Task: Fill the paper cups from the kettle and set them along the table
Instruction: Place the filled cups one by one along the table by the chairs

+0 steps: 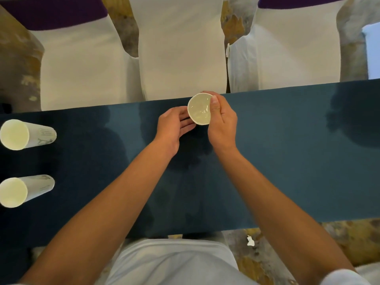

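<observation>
1. A paper cup (199, 109) sits at the centre of the frame, near the far edge of the blue table (287, 151). Liquid glints inside it.
2. The right hand (221, 122) grips the cup from the right: its thumb lies along the rim on the right side and its fingers curl round the far wall.
3. The left hand (173, 128) lies against the cup's left side, palm turned toward it and fingers loosely spread, cradling rather than clamping. Whether its fingertips press on the wall cannot be told.
4. Whether the cup's base rests on the table or is just above it cannot be told from this angle.
5. Two more cups stand at the left edge of the frame, well apart from the hands: the upper cup (26, 134) at middle left and the lower cup (24, 191) below it. Their insides look pale; whether they hold liquid cannot be told.
6. Three white-covered chairs (181, 58) line the far side of the table across the top of the frame, the outer two with purple bands.
7. A white scrap (249, 240) lies on the patterned floor at lower right.
</observation>
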Available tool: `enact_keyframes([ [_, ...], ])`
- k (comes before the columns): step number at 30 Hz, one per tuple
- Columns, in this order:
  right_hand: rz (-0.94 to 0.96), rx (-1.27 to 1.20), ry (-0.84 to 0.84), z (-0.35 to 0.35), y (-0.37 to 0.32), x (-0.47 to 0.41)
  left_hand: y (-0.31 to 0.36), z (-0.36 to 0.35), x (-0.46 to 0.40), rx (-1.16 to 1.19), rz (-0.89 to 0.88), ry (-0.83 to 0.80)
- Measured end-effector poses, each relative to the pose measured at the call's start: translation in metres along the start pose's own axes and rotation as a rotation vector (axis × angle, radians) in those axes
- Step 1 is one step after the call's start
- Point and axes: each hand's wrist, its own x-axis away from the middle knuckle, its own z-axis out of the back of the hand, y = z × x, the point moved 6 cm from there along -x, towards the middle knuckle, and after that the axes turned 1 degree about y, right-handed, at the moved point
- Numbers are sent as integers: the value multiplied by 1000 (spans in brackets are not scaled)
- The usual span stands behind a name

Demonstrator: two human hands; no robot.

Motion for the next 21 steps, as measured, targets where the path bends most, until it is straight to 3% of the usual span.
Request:
enact_keyframes([
  [16, -78, 75, 9, 1, 9, -11, -16, 44, 22, 21, 21, -10],
  [21, -6, 132, 181, 29, -31, -10, -12, 62, 38, 42, 2, -57],
])
